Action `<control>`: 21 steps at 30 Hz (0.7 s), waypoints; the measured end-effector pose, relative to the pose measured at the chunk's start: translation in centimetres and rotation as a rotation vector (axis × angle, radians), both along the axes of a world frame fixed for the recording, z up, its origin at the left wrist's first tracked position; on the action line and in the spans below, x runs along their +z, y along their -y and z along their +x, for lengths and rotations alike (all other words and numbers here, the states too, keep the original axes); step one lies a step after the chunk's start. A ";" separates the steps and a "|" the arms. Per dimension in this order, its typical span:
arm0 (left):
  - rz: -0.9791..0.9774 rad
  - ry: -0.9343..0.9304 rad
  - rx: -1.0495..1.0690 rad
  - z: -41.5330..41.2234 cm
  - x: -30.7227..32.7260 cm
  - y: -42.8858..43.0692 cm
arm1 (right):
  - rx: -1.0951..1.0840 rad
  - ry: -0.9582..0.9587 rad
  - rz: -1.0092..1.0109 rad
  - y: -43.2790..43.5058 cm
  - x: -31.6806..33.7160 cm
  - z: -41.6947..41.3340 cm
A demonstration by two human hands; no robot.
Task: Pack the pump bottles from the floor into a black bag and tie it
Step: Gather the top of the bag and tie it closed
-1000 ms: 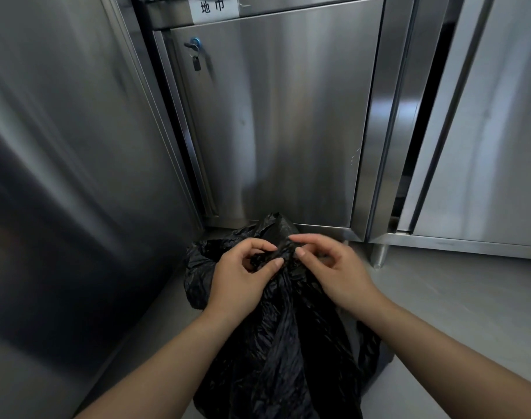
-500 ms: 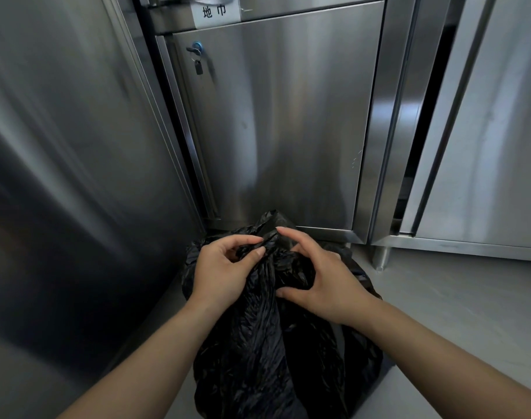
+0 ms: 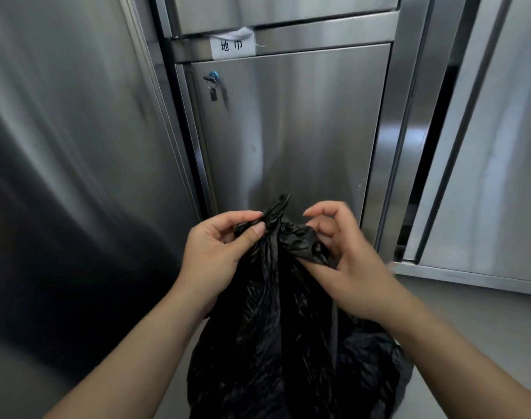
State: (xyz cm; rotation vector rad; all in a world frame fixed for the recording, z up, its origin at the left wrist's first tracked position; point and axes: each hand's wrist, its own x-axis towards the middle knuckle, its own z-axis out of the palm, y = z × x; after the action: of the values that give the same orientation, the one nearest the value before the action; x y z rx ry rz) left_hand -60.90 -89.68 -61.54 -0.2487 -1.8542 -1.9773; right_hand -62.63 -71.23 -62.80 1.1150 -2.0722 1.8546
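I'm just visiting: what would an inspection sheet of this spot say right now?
Surface: grey floor, bare where visible.
Job's things: crinkled black plastic bag, top gathered into a bunch; pump bottles not visible.
Clutter: nothing seen.
Fingers: left hand pinches the bag's gathered top; right hand grips a fold beside it.
Cables: nothing seen.
Surroundings: stainless steel cabinet door with a blue lock, hanging key, and white paper label.

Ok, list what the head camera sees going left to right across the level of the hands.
Large steel panel → left hand pinching the bag's gathered top → black bag → right hand gripping the bag's other flap → steel cabinet on the right.
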 end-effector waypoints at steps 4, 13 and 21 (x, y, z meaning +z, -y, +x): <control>0.030 0.233 0.016 0.2 -3.5 0.3 | 0.073 0.144 0.192 0.0 -3.1 0.0; 0.084 0.383 0.014 0.1 -5.0 -0.1 | -0.147 -0.061 0.307 0.0 -3.6 -0.5; -0.251 0.451 -0.107 0.7 -4.2 0.9 | -0.210 -0.105 0.392 -0.7 -4.1 -0.6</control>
State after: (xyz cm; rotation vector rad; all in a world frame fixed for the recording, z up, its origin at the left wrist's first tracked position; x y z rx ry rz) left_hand -60.24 -90.61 -65.73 0.0342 -2.4232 -1.9877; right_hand -63.27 -70.58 -66.93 0.9931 -2.4450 1.3031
